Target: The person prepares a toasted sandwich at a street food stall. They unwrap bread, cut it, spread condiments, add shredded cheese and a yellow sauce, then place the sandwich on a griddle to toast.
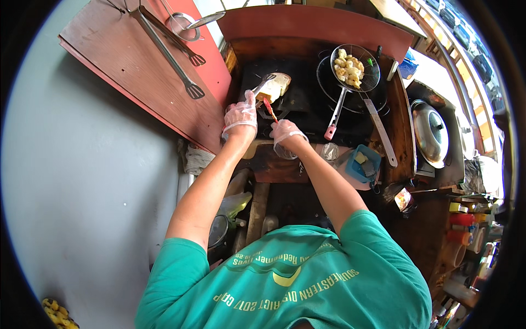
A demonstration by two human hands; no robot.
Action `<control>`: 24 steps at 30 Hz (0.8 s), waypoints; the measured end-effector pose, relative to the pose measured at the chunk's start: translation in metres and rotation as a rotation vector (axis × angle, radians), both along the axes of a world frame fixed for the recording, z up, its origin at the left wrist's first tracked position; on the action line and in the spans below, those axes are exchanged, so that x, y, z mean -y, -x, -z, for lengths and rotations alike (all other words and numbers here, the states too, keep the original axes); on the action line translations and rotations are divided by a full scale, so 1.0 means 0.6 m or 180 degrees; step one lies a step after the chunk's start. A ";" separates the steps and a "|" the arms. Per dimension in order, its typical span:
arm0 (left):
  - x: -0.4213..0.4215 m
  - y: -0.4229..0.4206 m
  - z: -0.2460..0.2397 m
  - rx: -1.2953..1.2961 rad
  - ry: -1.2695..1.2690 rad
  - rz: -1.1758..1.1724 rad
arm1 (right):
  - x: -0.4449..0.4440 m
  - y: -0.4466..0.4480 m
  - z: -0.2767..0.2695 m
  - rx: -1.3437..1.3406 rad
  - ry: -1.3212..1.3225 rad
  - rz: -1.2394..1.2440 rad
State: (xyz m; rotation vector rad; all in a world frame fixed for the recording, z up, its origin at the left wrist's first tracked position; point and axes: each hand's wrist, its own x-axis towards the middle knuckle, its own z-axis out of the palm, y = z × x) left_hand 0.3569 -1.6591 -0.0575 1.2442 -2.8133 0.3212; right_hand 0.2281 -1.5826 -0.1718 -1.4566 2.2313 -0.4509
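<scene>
My left hand, in a clear plastic glove, grips metal tongs. Their slotted tip lies over a slice of bread that has a pale spread or filling on it. My right hand, gloved the same way, holds a slim red utensil, perhaps a spreader or spatula. Its tip reaches the near edge of the bread, and pale residue shows along its shaft. Bread and both tools are above the left part of a black stove; whether the bread touches anything beneath it cannot be told.
At right, a wire skimmer with fried pieces rests across a dark pan. Beside it lies a long spatula. A blue container stands nearer me. Tongs hang over the red-brown board at left.
</scene>
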 end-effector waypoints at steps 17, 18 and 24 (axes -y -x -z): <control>-0.047 -0.241 -0.029 -0.0973 -0.0890 -0.0498 | 0.028 0.030 0.060 -0.1388 -0.0442 -0.1457; -0.056 -0.273 -0.030 -0.1828 -0.2083 -0.0543 | 0.012 0.021 0.058 -0.1539 -0.0530 -0.1568; -0.081 -0.307 -0.148 -0.1175 -0.1208 -0.0353 | -0.130 -0.018 0.019 0.2318 -0.0614 0.0660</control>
